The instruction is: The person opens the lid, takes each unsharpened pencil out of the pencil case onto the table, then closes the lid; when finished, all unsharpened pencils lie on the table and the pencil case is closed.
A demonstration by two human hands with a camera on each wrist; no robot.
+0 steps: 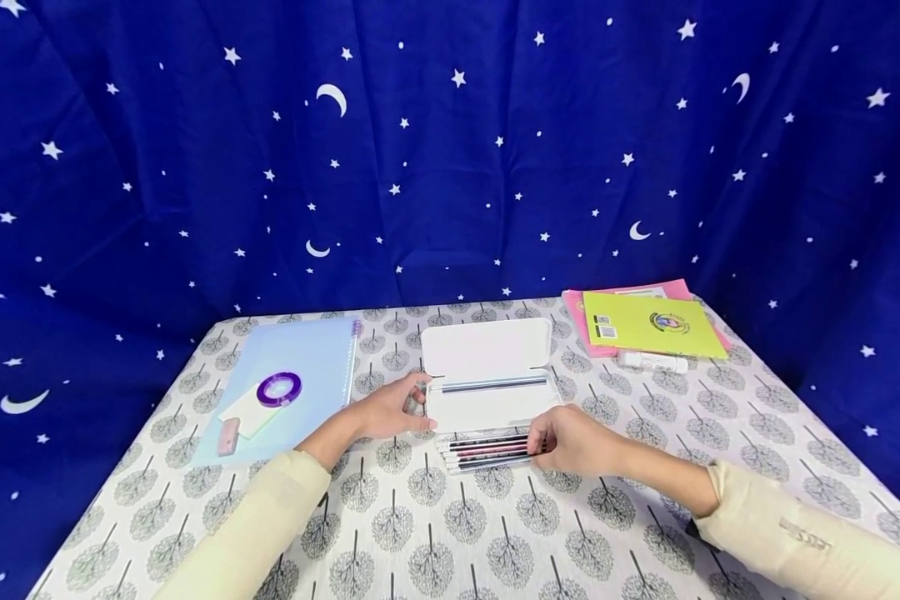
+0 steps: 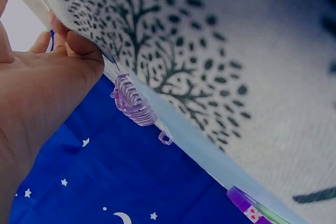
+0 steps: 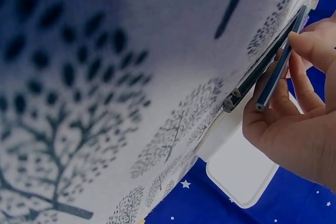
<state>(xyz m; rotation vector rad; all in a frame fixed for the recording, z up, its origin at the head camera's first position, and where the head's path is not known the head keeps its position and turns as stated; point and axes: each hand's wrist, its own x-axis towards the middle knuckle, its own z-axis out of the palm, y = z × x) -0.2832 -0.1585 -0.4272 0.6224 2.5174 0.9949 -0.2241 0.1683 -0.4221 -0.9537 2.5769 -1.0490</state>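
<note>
A white pencil case [image 1: 487,408] lies on the table with its lid [image 1: 487,347] raised behind. Dark blue pencils [image 1: 493,385] lie along the back of its tray. My left hand [image 1: 390,408] holds the case's left end, thumb at the front corner and fingers toward the hinge side. Directly in front of the case, several pencils [image 1: 487,444] lie side by side, mostly dark with one reddish. My right hand [image 1: 576,440] is at their right ends and pinches a blue pencil [image 3: 275,74] between thumb and fingers, beside dark pencils [image 3: 252,80].
At left, a pale blue spiral notebook [image 1: 307,358] bears a purple tape roll [image 1: 279,389], a pale notepad [image 1: 249,412] and a pink eraser [image 1: 228,436]. At back right are a yellow-green book [image 1: 637,325] on pink ones [image 1: 576,321] and a white glue stick [image 1: 651,361].
</note>
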